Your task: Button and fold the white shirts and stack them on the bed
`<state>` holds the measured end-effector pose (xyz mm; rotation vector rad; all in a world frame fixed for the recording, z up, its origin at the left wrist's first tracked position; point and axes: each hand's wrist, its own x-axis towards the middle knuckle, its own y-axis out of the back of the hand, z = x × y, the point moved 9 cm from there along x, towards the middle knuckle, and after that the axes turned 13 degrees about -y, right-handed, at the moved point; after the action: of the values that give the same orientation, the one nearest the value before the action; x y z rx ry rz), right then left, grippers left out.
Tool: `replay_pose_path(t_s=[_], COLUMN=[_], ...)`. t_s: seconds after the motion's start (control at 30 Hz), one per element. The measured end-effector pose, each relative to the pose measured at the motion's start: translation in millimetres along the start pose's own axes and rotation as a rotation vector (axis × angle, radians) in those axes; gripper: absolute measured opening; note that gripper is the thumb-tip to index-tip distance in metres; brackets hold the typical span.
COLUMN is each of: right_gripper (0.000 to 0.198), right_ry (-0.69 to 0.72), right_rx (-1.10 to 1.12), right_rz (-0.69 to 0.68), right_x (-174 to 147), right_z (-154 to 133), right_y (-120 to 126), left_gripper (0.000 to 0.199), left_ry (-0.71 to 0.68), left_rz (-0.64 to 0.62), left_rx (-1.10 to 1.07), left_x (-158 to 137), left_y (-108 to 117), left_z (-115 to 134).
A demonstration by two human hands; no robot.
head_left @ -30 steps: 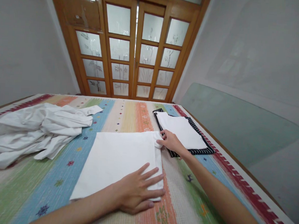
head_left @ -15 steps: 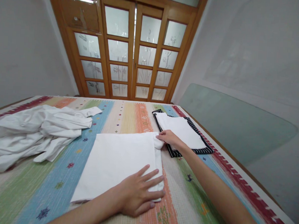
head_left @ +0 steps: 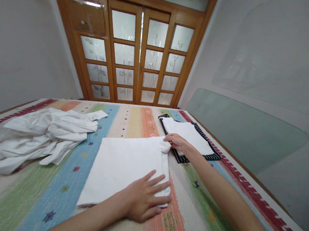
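A folded white cloth [head_left: 125,166], perhaps a garment, lies flat in front of me, with a doubled edge along its right side. My left hand [head_left: 146,198] rests on its near right corner, fingers spread and pressed flat. At the far right corner my right hand [head_left: 176,142] pinches the folded-over edge between thumb and fingers. Just beyond that hand lies a folded white piece [head_left: 192,135] on top of a folded black-and-white striped cloth [head_left: 216,156].
A crumpled heap of white cloth [head_left: 51,130] lies on the left. Everything rests on a colourful striped cover [head_left: 61,190]. A pale green panel [head_left: 243,124] stands along the right edge against the wall. Wooden glass-paned doors [head_left: 137,55] close off the far end.
The view has shifted slightly. Both hands keep nearly the same places on the white cloth, the left spread flat and the right pinching the corner.
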<state>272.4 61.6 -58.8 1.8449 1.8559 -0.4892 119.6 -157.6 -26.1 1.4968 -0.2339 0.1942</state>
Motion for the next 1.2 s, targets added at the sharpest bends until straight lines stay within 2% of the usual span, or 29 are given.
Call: replay_pose_path(t_s=[0.2, 0.3, 0.43, 0.6, 0.77, 0.9, 1.0, 1.1, 1.2], right_gripper=[0.046, 0.040, 0.016, 0.013, 0.026, 0.031, 0.031, 0.030, 0.042], right_ry=[0.025, 0.026, -0.046, -0.088, -0.110, -0.019, 0.037, 0.033, 0.027], right_rx=[0.020, 0.017, 0.059, 0.108, 0.156, 0.176, 0.207, 0.264, 0.330], right_rz=[0.089, 0.082, -0.049, -0.154, -0.201, -0.225, -0.212, -0.182, -0.141], right_x=[-4.6, -5.7, -2.5, -3.0, -5.3, -5.4, -4.5, -3.7, -5.7], right_z=[-3.9, -6.0, -2.9, 2.0, 11.9, 14.3, 17.5, 23.4, 26.9], right_y=[14.3, 13.2, 3.4, 3.0, -0.7, -14.0, -22.0, -23.4, -17.5], left_gripper=[0.044, 0.044, 0.043, 0.044, 0.044, 0.044, 0.043, 0.043, 0.042], left_ry=[-0.002, -0.001, 0.001, 0.002, 0.001, 0.001, 0.001, -0.003, -0.002], left_rz=[0.007, 0.011, 0.014, 0.001, 0.008, 0.003, 0.019, 0.024, 0.019], left_rx=[0.012, 0.010, 0.009, 0.005, 0.005, -0.004, 0.003, 0.013, 0.013], left_x=[0.2, 0.0, -0.1, 0.1, 0.2, 0.6, 0.7, 0.9, 1.4], left_y=[0.6, 1.0, 2.0, 0.2, 0.3, 0.0, 1.2, 2.0, 3.0], left_z=[0.2, 0.4, 0.4, 0.1, 0.0, 0.0, 0.3, 0.8, 0.8])
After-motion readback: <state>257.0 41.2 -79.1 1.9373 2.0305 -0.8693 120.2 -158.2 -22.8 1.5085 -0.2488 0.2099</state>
